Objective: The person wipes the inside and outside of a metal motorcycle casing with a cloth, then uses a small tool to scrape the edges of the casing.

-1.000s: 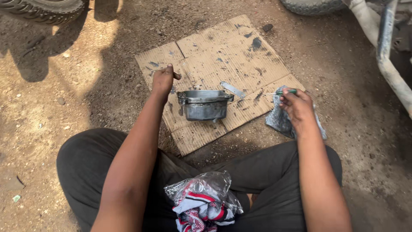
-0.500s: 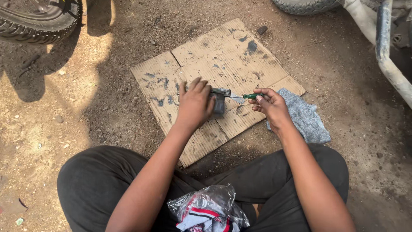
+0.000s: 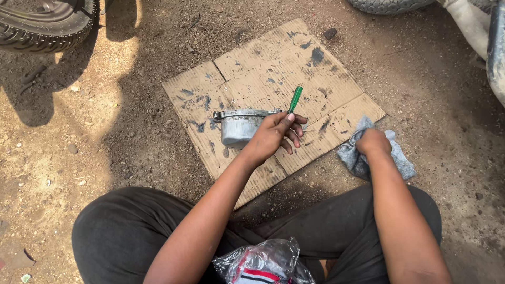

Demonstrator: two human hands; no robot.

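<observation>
My left hand (image 3: 273, 134) is closed around a green-handled screwdriver (image 3: 295, 99), whose handle sticks up past my fingers. The hand rests against the right end of a dirty grey metal cover (image 3: 238, 126) that stands on a stained sheet of cardboard (image 3: 273, 58). My right hand (image 3: 372, 143) is off the cardboard's right corner, pressed down and clenched on a grey rag (image 3: 397, 160) lying on the dirt. The screwdriver's tip is hidden by my hand.
I sit on dirt ground in dark trousers (image 3: 115, 231). A clear plastic bag with red, white and black cloth (image 3: 260, 265) lies in my lap. One tyre (image 3: 44, 21) is at the top left, another tyre (image 3: 389, 5) and a metal frame tube (image 3: 494, 47) at the top right.
The screwdriver has passed from my right hand to my left. My right hand has dropped onto the rag. My left hand has slid from the top of the metal cover to its right end.
</observation>
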